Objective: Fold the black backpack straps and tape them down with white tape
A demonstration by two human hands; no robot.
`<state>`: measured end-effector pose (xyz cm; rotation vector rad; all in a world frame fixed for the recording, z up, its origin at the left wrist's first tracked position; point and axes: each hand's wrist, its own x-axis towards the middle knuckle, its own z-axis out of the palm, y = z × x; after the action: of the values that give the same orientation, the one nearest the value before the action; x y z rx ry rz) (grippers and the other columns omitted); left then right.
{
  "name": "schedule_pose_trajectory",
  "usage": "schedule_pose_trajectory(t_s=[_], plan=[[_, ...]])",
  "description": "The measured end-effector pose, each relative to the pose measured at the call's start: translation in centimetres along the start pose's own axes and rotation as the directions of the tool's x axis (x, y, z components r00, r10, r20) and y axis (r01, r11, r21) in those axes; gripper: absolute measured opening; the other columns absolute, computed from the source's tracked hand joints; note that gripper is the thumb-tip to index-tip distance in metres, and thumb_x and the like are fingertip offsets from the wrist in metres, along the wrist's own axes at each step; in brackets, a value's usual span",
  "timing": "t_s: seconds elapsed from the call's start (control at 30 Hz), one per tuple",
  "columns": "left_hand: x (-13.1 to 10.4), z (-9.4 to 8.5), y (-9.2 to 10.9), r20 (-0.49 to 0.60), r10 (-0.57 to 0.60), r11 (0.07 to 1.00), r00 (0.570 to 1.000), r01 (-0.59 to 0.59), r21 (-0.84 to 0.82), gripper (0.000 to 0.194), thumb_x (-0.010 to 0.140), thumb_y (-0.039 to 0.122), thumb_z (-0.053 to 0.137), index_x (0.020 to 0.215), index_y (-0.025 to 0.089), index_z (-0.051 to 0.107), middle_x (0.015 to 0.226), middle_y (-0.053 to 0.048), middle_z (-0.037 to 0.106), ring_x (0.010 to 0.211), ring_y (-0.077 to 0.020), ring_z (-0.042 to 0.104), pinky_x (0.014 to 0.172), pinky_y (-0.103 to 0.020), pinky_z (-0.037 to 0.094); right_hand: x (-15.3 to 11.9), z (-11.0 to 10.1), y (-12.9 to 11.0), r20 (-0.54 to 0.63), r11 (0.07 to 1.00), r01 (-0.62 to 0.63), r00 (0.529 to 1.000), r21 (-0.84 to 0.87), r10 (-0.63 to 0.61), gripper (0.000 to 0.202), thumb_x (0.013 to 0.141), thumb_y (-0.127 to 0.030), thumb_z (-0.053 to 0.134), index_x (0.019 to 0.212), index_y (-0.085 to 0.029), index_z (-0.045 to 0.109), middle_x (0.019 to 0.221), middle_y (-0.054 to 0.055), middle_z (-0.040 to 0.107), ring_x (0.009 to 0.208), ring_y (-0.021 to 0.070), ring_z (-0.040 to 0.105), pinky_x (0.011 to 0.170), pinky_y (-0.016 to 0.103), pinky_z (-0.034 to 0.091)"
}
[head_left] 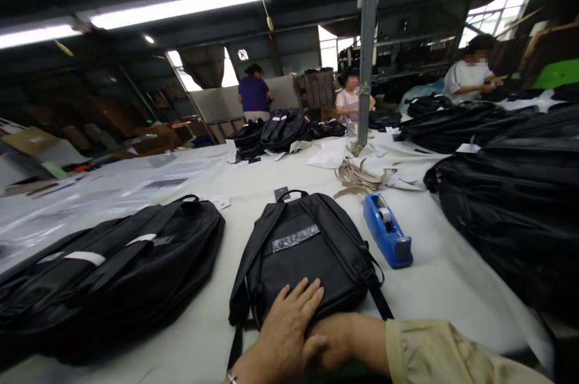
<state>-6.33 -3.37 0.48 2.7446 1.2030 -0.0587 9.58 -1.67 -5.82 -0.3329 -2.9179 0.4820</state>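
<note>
Backpacks point(136, 275) on the left look bulky; if the middle one slides that way, I'd expect straps to tangle. Middle backpack point(312, 275) lies straps-up close to the table's point(199, 336) near edge. Left webbing tail point(236, 348) runs toward that edge, so it could catch on a wrist and drag the bag askew. Shiny strip point(296, 238) across its back might lift if a strap rubs it. Right strap sits near the blue tape dispenser point(388, 230); a sideways shove could knock that toward the table's right edge.

Pose: my left hand point(287, 327) comes in from the near edge, palm down on the lower panel, fingers extended, slightly spread, pinching nothing. My right hand point(332, 336) comes in from the right, tucked at the bag's bottom, partly behind the left; can't tell what its fingers do.
</note>
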Motion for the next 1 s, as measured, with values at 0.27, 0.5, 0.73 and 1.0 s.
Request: schedule_pose_trajectory(t_s=[0.27,0.5,0.73,1.0], plan=[[0.1,3.4,-0.6,-0.135,0.001,0.983,0.991,0.023,0.179,0.074,0.080,0.020,0.059,0.148,0.031,0.031,0.154,-0.001,0.035,0.139,-0.0274,0.036,0.110,-0.051,0.033,-10.6,0.6,-3.7,-0.214,0.841,-0.541,0.823,-0.016,0.525,0.069,0.091,-0.043,0.053,0.149,-0.013,0.032,0.151,0.016,0.037,0.138,0.0321,0.034,0.114,0.048,0.029],[1.0,2.6,0.1,-0.190,-0.053,0.986,0.980,0.081,0.144,0.066,0.078,0.014,0.060,0.141,0.026,0.044,0.147,-0.006,0.048,0.132,-0.0273,0.046,0.105,-0.048,0.039,-13.5,0.7,-4.2,-0.312,0.705,-0.704,0.691,-0.086,0.652,0.061,0.088,-0.020,0.051,0.148,-0.018,0.037,0.151,0.009,0.039,0.135,0.0331,0.038,0.106,0.047,0.041],[5.7,1.6,3.8,-0.214,-0.163,0.947,0.963,0.214,0.241,0.050,0.084,0.023,0.060,0.131,0.007,0.053,0.100,-0.017,0.065,0.084,-0.0278,0.065,0.070,-0.037,0.054,-11.9,0.6,-3.5,-0.520,0.775,-0.611,0.721,-0.163,0.458,0.048,0.087,-0.014,0.047,0.135,-0.007,0.052,0.136,0.015,0.055,0.133,0.0297,0.042,0.110,0.046,0.040],[7.3,-0.2,3.2,-0.188,-0.302,0.941,0.935,0.324,0.098,0.026,0.085,0.007,0.044,0.100,0.014,0.063,0.086,-0.009,0.068,0.073,-0.0250,0.069,0.063,-0.034,0.054,-11.1,0.3,-3.1,-0.456,0.786,-0.598,0.751,-0.160,0.478,0.055,0.089,-0.020,0.049,0.142,-0.008,0.044,0.147,0.015,0.044,0.139,0.0297,0.033,0.114,0.046,0.035]])
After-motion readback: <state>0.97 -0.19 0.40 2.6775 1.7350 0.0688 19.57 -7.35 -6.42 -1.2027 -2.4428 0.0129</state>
